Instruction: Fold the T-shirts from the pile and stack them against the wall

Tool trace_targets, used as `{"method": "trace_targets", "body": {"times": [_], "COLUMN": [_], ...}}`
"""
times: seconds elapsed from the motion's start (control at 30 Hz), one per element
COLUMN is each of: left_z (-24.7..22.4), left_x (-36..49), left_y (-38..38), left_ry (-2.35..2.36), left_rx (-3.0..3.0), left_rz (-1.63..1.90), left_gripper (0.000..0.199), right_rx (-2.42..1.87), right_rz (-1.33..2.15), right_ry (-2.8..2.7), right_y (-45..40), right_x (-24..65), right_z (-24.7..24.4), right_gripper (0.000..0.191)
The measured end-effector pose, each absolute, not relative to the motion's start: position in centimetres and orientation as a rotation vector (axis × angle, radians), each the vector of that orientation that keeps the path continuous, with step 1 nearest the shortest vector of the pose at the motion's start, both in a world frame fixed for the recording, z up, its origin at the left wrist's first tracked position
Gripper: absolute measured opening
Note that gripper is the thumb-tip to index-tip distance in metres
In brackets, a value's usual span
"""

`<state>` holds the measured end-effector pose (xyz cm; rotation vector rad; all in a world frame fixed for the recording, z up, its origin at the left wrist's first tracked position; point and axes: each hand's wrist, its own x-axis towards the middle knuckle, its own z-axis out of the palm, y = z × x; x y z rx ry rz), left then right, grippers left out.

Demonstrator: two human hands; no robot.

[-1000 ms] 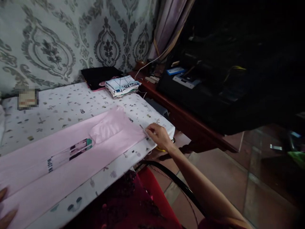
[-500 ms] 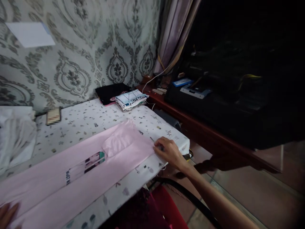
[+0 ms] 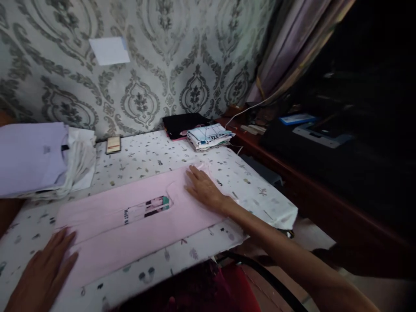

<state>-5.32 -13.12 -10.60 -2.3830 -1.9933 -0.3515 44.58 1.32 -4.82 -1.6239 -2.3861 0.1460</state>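
A pink T-shirt (image 3: pixel 107 251) lies flat on the table, its sides folded inward into a long strip. Part of a dark, green and lettered print (image 3: pixel 157 206) shows in the gap between the folds. My right hand (image 3: pixel 204 188) rests with fingers spread on the shirt's far right end, by the collar. At the near left end, my left hand (image 3: pixel 48 268) lies with fingers extended, the fingertips touching the hem. Neither hand grips anything. Cloth under my right palm is hidden.
Folded clothes, a lilac garment (image 3: pixel 32 158) on top, are piled at the left. Farther back sit a folded white shirt (image 3: pixel 209 136), black clothing (image 3: pixel 183 125) and a small card-like object (image 3: pixel 113 144). The patterned table (image 3: pixel 260 195) ends near a dark red wooden piece (image 3: pixel 279 173) at right.
My right hand has moved from the shirt's right corner onto its collar end, flattening the bunched cloth there. My left hand shows more fully. The view has swung left.
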Motion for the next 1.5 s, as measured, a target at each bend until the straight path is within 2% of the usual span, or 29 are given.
{"method": "trace_targets", "body": {"times": [0.07, 0.2, 0.47, 0.73, 0.9, 1.07, 1.17, 1.27, 1.4, 1.5], "left_z": [-10.5, -9.1, -7.6, -7.0, -4.9, -3.9, -4.4, -5.0, -5.3, -5.2], "left_x": [-4.9, -3.6, -2.4, -3.8, -4.1, -3.8, -4.8, -5.9, -6.7, -7.3], "left_y": [-13.2, -13.2, -13.8, -13.3, -10.6, -8.9, -8.9, -9.1, -9.6, -10.0], "left_ry": [-2.046, -2.067, -2.231, -2.512, -2.414, -2.325, -2.346, -2.349, -2.342, -2.359], "left_rx": [-2.297, -2.242, -2.095, -1.889, -2.019, -2.355, -2.428, -2.449, -2.449, -2.477], "left_rz": [-0.493, -0.401, -0.367, -0.551, -0.483, -0.168, -0.100, -0.111, -0.154, -0.290], "left_gripper": [0.074, 0.063, 0.058, 0.066, 0.063, 0.065, 0.068, 0.069, 0.069, 0.065], "right_rx": [-1.716, -1.909, -1.855, -1.868, -1.716, -1.277, -1.035, -0.963, -1.095, -1.015], "right_rz": [0.146, 0.139, -0.037, 0.024, 0.005, 0.211, 0.310, 0.359, 0.441, 0.499], "right_ry": [-2.373, -2.317, -2.293, -2.314, -2.366, -2.540, -2.613, -2.685, -2.781, -2.828], "right_y": [2.7, 4.5, 5.4, 5.0, 4.3, 1.6, -0.3, -1.2, -1.7, -2.4], "right_x": [44.9, 46.9, 48.3, 47.8, 46.2, 40.3, 34.6, 28.4, 21.6, 18.2], "right_z": [-5.5, -7.0, -9.7, -8.9, -7.9, -5.8, -4.9, -4.8, -5.4, -5.4], "right_gripper": [0.062, 0.060, 0.068, 0.077, 0.075, 0.059, 0.056, 0.060, 0.071, 0.074]}}
